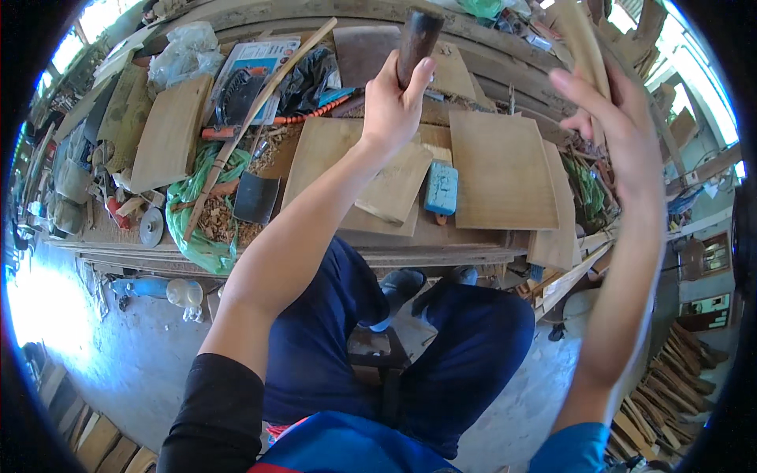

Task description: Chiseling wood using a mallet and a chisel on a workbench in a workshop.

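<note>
My left hand [394, 106] is closed around a dark, round wooden piece [420, 39], which stands upright out of the fist above the bench. Off to the right, my raised right hand [615, 118] grips a pale wooden stick [582, 39]; hand and stick are slightly blurred. Below my left hand lie a small wooden board [398, 185] and a larger flat board [319, 150]. A light blue block [441, 189] sits between these and a squarish board [505, 169] on the right.
Cluttering the bench's left side are a green plastic bag [209, 244] with shavings, a long thin wooden strip [264, 98], a dark curved plate [256, 197] and a grey disc [151, 226]. Wood pieces [670, 386] are stacked at lower right. My legs [473, 355] are close to the bench's front edge.
</note>
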`<action>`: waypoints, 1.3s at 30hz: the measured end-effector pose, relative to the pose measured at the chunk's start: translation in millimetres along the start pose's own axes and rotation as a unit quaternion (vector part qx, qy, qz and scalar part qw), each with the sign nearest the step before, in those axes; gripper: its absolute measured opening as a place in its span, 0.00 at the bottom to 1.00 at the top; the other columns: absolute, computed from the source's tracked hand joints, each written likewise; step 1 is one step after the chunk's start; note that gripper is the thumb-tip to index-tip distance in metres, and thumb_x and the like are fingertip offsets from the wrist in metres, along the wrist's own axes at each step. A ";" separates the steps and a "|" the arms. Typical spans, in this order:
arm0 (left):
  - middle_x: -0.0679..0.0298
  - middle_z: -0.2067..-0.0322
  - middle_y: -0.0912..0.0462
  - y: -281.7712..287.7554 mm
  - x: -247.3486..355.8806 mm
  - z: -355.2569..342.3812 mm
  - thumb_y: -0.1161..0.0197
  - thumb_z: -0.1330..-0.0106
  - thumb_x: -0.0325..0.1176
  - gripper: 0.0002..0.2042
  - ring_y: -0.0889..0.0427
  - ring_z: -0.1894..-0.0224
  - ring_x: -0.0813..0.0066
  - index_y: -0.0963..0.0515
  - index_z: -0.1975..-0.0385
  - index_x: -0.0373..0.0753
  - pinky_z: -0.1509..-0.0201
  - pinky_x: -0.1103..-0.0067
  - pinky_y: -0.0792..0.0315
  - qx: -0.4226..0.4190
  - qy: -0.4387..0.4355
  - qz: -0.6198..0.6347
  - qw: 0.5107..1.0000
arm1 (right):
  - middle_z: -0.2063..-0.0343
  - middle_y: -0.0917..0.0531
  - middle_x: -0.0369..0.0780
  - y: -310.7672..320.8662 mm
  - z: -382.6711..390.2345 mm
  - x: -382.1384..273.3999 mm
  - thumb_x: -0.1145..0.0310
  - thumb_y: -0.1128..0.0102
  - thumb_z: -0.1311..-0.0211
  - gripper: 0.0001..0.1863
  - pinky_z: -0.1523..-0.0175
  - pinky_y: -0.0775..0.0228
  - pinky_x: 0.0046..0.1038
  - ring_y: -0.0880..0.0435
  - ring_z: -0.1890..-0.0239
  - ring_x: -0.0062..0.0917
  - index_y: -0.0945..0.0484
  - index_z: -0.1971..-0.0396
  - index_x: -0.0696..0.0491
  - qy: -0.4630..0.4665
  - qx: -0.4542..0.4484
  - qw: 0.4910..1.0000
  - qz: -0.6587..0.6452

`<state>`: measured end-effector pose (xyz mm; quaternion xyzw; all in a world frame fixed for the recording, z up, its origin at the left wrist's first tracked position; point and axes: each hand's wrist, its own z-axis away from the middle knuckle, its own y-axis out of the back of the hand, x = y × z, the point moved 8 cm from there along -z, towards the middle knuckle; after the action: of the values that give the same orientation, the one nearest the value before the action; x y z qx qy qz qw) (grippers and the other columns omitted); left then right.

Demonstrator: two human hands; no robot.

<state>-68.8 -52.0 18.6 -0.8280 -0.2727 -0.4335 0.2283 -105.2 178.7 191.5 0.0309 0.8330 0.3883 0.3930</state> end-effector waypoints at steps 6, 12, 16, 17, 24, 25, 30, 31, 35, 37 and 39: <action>0.73 0.77 0.27 5.1 -0.3 5.7 0.38 0.23 0.45 0.16 0.33 0.73 0.85 0.24 0.63 0.37 0.70 0.82 0.35 0.023 -0.010 0.064 0.998 | 0.79 0.22 0.34 -119.0 88.5 137.9 0.56 0.27 0.37 0.19 0.69 0.19 0.28 0.21 0.80 0.18 0.21 0.61 0.56 -0.163 0.092 0.885 -0.426; 0.72 0.82 0.35 65.3 42.1 -7.3 0.54 0.20 0.60 0.24 0.40 0.86 0.84 0.34 0.69 0.45 0.83 0.82 0.49 0.157 0.045 0.210 0.964 | 0.70 0.14 0.49 -149.1 81.6 146.4 0.57 0.23 0.43 0.31 0.71 0.22 0.33 0.10 0.72 0.31 0.22 0.50 0.66 -0.200 -0.053 0.964 -0.166; 0.72 0.82 0.38 62.7 29.5 13.6 0.49 0.24 0.63 0.25 0.42 0.85 0.83 0.35 0.67 0.45 0.80 0.81 0.51 0.175 0.069 0.184 0.965 | 0.63 0.11 0.50 -135.7 86.6 175.2 0.51 0.24 0.44 0.34 0.51 0.21 0.34 0.10 0.58 0.34 0.20 0.48 0.64 -0.202 0.003 0.969 -0.140; 0.72 0.82 0.37 60.4 22.1 19.7 0.49 0.24 0.63 0.25 0.42 0.85 0.83 0.35 0.67 0.44 0.81 0.81 0.50 0.170 0.086 0.164 0.968 | 0.63 0.11 0.50 -130.9 84.4 174.8 0.51 0.23 0.45 0.35 0.51 0.21 0.33 0.10 0.59 0.32 0.20 0.47 0.65 -0.183 0.016 0.969 -0.168; 0.71 0.82 0.37 50.1 10.8 21.8 0.50 0.23 0.61 0.25 0.42 0.86 0.82 0.33 0.67 0.42 0.82 0.81 0.52 0.110 0.093 0.156 0.977 | 0.63 0.11 0.48 -124.1 84.2 173.8 0.52 0.24 0.44 0.35 0.52 0.22 0.32 0.11 0.60 0.30 0.21 0.47 0.65 -0.178 0.029 0.958 -0.221; 0.71 0.82 0.38 49.7 11.8 22.3 0.51 0.24 0.63 0.26 0.42 0.85 0.81 0.32 0.67 0.43 0.81 0.80 0.51 0.105 0.091 0.143 0.980 | 0.63 0.11 0.48 -125.6 85.0 174.4 0.51 0.23 0.45 0.35 0.52 0.22 0.33 0.11 0.60 0.31 0.21 0.48 0.65 -0.181 0.024 0.959 -0.218; 0.71 0.78 0.34 28.5 -1.0 25.2 0.56 0.19 0.59 0.24 0.37 0.83 0.82 0.31 0.60 0.42 0.80 0.80 0.43 -0.015 0.090 0.090 0.992 | 0.60 0.12 0.53 -136.2 89.6 174.3 0.48 0.22 0.48 0.37 0.48 0.24 0.36 0.11 0.55 0.39 0.21 0.51 0.65 -0.175 -0.002 0.975 -0.138; 0.71 0.74 0.32 16.9 2.9 29.8 0.55 0.19 0.58 0.22 0.35 0.80 0.82 0.32 0.57 0.42 0.78 0.80 0.41 -0.040 0.099 0.078 0.991 | 0.60 0.12 0.53 -137.7 90.3 174.4 0.48 0.22 0.48 0.36 0.48 0.24 0.37 0.11 0.54 0.39 0.21 0.51 0.65 -0.181 -0.012 0.976 -0.122; 0.70 0.71 0.34 -0.1 17.8 37.6 0.53 0.17 0.49 0.16 0.35 0.72 0.83 0.37 0.61 0.41 0.69 0.79 0.29 -0.087 0.037 0.115 0.989 | 0.65 0.12 0.51 -138.4 91.7 175.7 0.48 0.22 0.48 0.35 0.53 0.23 0.37 0.11 0.61 0.37 0.21 0.54 0.65 -0.141 0.019 0.982 -0.125; 0.69 0.70 0.32 7.4 16.0 34.4 0.48 0.19 0.47 0.15 0.33 0.71 0.81 0.35 0.59 0.41 0.65 0.76 0.26 -0.070 0.028 0.134 0.988 | 0.67 0.13 0.49 -138.2 91.5 173.9 0.48 0.22 0.48 0.35 0.57 0.22 0.35 0.11 0.66 0.34 0.21 0.55 0.65 -0.160 0.007 0.979 -0.122; 0.70 0.73 0.32 20.0 11.8 29.0 0.40 0.22 0.42 0.12 0.33 0.73 0.81 0.31 0.61 0.41 0.64 0.74 0.27 -0.033 0.035 0.161 0.986 | 0.70 0.13 0.48 -138.0 92.0 171.7 0.47 0.22 0.47 0.34 0.60 0.22 0.34 0.12 0.70 0.31 0.21 0.56 0.64 -0.180 -0.004 0.976 -0.119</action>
<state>-32.9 -46.2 10.6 -0.8524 -0.1132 -0.4285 0.2776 -126.0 201.1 -45.3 -0.0001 0.7446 0.3298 0.5803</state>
